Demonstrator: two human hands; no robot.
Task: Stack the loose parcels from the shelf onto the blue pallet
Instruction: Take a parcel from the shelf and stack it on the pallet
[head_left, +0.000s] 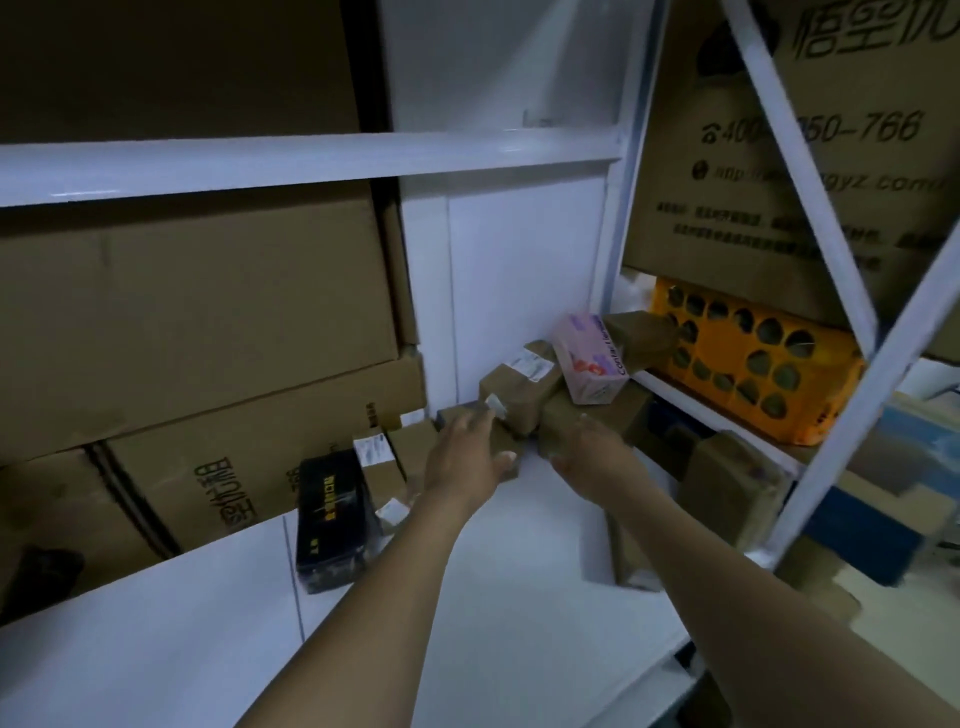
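The loose brown parcels (522, 387) are heaped in the back corner of the white shelf (519, 561), against its rear wall. Both hands are stretched toward the heap. The left hand (467, 460) is held open, its fingers laid straight over a small parcel (508, 440) at the front of the heap. The right hand (592, 452) is likewise spread open, its fingertips set on a second parcel (563, 415) just beside. A pink box (587, 364) is leaned on top of the heap. A black box (332, 514) is placed to the left, before large cartons (197, 291). An orange crate (753, 364) is seen to the right.
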